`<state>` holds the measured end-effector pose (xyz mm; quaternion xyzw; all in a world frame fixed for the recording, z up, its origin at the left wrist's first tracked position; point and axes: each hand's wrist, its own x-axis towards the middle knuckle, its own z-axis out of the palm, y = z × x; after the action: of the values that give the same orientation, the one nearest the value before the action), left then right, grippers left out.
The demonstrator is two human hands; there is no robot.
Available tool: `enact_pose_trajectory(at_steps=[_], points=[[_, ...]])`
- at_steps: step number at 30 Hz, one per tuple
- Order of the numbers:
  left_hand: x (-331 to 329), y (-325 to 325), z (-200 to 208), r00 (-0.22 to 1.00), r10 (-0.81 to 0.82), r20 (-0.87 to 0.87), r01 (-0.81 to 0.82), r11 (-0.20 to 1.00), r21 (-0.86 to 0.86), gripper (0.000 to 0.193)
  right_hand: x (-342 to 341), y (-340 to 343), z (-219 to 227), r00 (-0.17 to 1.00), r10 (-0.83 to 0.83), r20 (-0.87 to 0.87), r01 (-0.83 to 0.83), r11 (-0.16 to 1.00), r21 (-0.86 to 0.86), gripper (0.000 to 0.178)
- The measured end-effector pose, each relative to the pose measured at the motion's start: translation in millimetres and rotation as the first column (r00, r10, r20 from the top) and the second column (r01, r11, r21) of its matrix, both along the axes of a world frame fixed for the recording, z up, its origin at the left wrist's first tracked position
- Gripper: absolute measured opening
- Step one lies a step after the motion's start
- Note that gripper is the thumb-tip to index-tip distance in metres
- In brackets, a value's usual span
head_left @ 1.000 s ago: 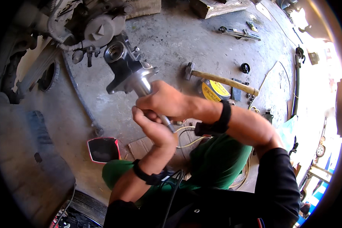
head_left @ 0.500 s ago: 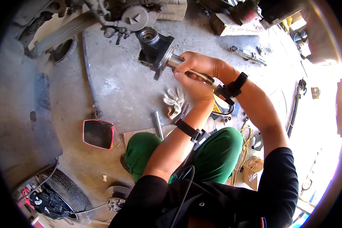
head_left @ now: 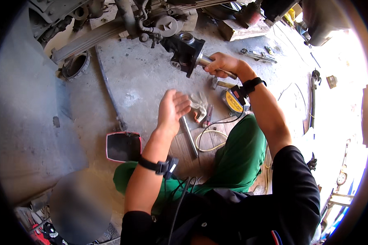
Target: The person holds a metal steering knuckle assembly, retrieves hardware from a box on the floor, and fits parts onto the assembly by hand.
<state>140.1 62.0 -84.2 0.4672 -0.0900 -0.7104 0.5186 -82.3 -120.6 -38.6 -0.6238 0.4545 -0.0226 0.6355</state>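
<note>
My right hand [head_left: 225, 65] is wrapped round the shiny spindle of a black steering knuckle [head_left: 187, 51]. The spindle's thin end sticks out past the fingers, and the flanged body hangs at the top centre, near the vehicle's underside parts. My left hand [head_left: 172, 109] is apart from it, lower and to the left, with fingers stretched out and nothing in it. Just right of that hand lie whitish work gloves [head_left: 199, 104] on the floor, and a metal bar [head_left: 189, 136] lies below. A hammer [head_left: 223, 84] lies beneath the right hand, beside a yellow and black tool [head_left: 232, 101].
A round hub or drum [head_left: 167, 25] and a long beam [head_left: 92, 38] cross the upper left. A red-edged black mirror-like piece [head_left: 124, 147] lies at left. A wooden block [head_left: 243, 29] stands at the back. Cardboard [head_left: 180, 149] lies by my green-clad legs. A blurred round patch fills the lower left.
My left hand has let go of the knuckle's spindle and moved down and left, fingers opened. The knuckle, held by my right hand alone, now appears farther right in view.
</note>
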Motion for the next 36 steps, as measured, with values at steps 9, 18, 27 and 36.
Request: enact_pose_trajectory(at_steps=[9,18,27,36], points=[[25.8,28.8,5.6,0.988,-0.138,-0.075,0.137,0.99,-0.029,0.038,-4.6,7.5,3.1,0.986,-0.158,0.048,0.155,0.986,0.061,0.026],[37.4,-13.6,-4.3,0.952,0.166,0.258,-0.152,0.986,-0.072,0.034,128.5,120.2,-22.5,0.548,-0.804,0.231,0.815,0.575,0.072,0.029],[28.7,-21.3,1.9,0.996,-0.054,0.067,0.063,0.989,-0.133,0.044,121.2,130.7,-36.3,0.431,-0.861,0.27,0.509,0.478,0.716,0.016],[31.6,-58.7,9.6,0.781,-0.082,0.62,0.277,0.934,-0.225,0.041,195.2,134.4,-72.7,0.15,-0.882,0.447,0.762,0.391,0.515,0.021]])
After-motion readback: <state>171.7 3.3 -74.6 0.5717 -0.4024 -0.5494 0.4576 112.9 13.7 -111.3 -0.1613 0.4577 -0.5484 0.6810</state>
